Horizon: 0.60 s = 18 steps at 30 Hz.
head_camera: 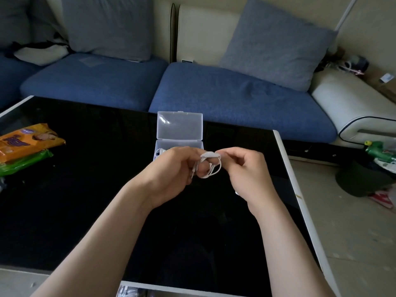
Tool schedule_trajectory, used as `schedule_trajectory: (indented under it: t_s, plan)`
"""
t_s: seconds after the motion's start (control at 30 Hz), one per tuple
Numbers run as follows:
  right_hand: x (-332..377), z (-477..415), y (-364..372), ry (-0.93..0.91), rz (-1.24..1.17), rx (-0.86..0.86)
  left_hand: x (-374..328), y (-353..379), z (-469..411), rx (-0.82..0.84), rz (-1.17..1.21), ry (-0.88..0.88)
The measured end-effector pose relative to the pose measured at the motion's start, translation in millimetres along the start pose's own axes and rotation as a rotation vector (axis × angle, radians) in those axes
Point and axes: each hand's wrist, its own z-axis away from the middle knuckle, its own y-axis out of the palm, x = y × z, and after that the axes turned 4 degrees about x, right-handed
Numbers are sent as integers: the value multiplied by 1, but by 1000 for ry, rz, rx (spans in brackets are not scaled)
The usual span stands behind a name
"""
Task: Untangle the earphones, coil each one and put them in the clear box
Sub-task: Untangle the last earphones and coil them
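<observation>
Left hand point(171, 170) holds earphone point(211, 167), coil looped round fingers. Right hand point(246, 168) pinches its loose end. Both over table point(85, 189) middle, just before open clear box point(180, 127) near far edge. Keep loops snug, tuck end, lower in beside white cable point(159, 152).

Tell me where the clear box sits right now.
Head view: the clear box stands open near the black table's far edge, just behind the left hand and right hand.
</observation>
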Motion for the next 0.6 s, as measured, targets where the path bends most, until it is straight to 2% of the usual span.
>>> schedule_trajectory:
  t_s: [0.07, 0.2, 0.3, 0.4, 0.5, 0.6]
  plan:
    - [-1, 1, 2, 81, 42, 62, 1, -1, -2, 3, 59, 22]
    - [2, 6, 8, 239, 51, 203, 4, -3, -5, -152, 120, 76]
    - [7, 11, 14, 229, 127, 367, 8, -4, -7, -303, -36, 96]
    - [15, 15, 21, 115, 230, 458, 12, -6, -6, -409, -368, 157]
    - [20, 16, 23, 20, 181, 421, 17, -7, -5, -360, -558, 130]
    - [20, 16, 20, -65, 166, 263, 18, -9, -7, -303, -597, 32]
